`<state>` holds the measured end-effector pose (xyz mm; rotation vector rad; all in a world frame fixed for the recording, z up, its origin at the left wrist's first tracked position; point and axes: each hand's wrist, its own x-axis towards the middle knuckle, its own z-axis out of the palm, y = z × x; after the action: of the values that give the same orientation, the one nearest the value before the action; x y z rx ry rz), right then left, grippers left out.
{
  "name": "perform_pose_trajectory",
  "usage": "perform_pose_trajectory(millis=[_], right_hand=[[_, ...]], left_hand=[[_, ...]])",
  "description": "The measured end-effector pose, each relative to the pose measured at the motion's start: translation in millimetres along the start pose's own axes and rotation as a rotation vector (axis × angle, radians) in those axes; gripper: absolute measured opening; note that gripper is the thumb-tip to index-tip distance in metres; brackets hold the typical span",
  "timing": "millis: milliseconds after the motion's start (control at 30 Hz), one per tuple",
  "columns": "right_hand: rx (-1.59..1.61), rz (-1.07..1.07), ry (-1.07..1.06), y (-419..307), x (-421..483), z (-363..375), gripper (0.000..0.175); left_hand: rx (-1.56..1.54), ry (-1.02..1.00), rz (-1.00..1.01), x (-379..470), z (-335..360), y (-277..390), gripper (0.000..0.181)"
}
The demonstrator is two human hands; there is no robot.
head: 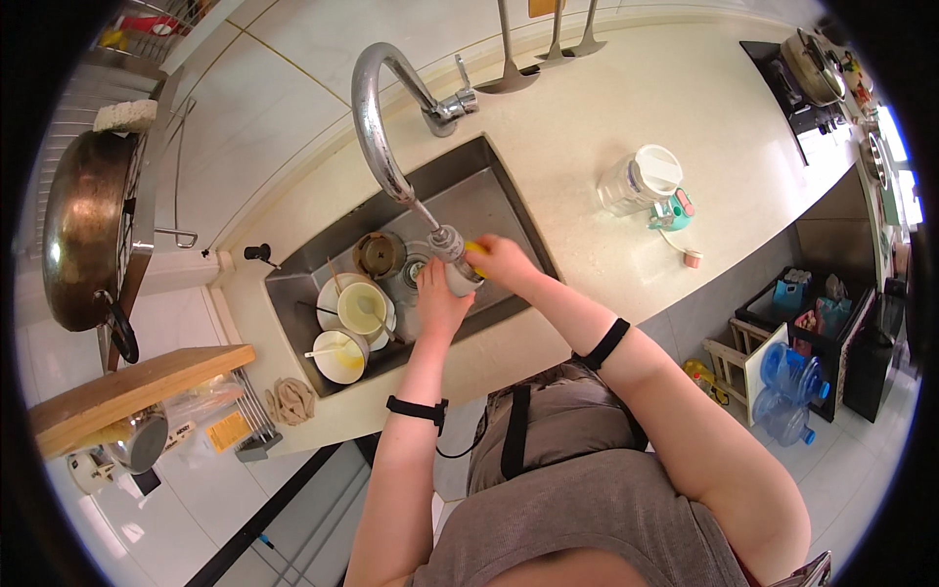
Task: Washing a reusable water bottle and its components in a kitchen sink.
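Note:
Over the steel sink (484,198), my left hand (442,297) is closed around a pale, whitish container (462,279) right below the spout of the chrome faucet (374,110). My right hand (502,263) grips a yellow sponge (477,258) against the container's upper right side. The faucet head hides part of the container, and I cannot tell whether water runs. Left of my hands, stacked bowls (362,308) with spoons and chopsticks stand in the sink, beside a white bowl (340,357) with yellow residue. A round brown container (379,254) sits behind them near the drain.
On the counter to the right stand a clear plastic jar with a white lid (656,170) and a green and pink bottle lid (678,209). A crumpled beige cloth (290,401) lies at the left corner. A large pan (88,235) hangs at far left, above a wooden board (147,396).

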<state>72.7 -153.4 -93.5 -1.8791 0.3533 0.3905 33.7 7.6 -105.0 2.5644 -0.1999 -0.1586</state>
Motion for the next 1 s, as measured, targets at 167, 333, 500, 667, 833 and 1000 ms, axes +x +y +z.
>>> perform_pose_trajectory(millis=[167, 333, 500, 667, 833, 1000], right_hand=[[-0.166, -0.088, -0.335, -10, -6, -1, 0.039], [-0.03, 0.035, -0.6, -11, 1, -16, 0.037], [-0.147, -0.108, -0.706, -20, -13, -25, 0.039], [-0.053, 0.055, -0.85, -3, 4, -19, 0.042], [0.673, 0.425, -0.615, 1, 5, -12, 0.037], [0.635, 0.214, -0.579, 6, -5, -5, 0.044]], left_hand=[[0.131, 0.005, -0.02, 0, 0, 2, 0.08], [0.055, -0.043, 0.033, -3, -2, -3, 0.079], [-0.108, 0.022, -0.011, 0, -8, 8, 0.079], [-0.168, -0.058, 0.169, 7, -7, 14, 0.08], [-0.85, -0.005, -0.16, 10, -1, -14, 0.071], [-1.541, -0.029, -0.584, 23, 12, -5, 0.055]])
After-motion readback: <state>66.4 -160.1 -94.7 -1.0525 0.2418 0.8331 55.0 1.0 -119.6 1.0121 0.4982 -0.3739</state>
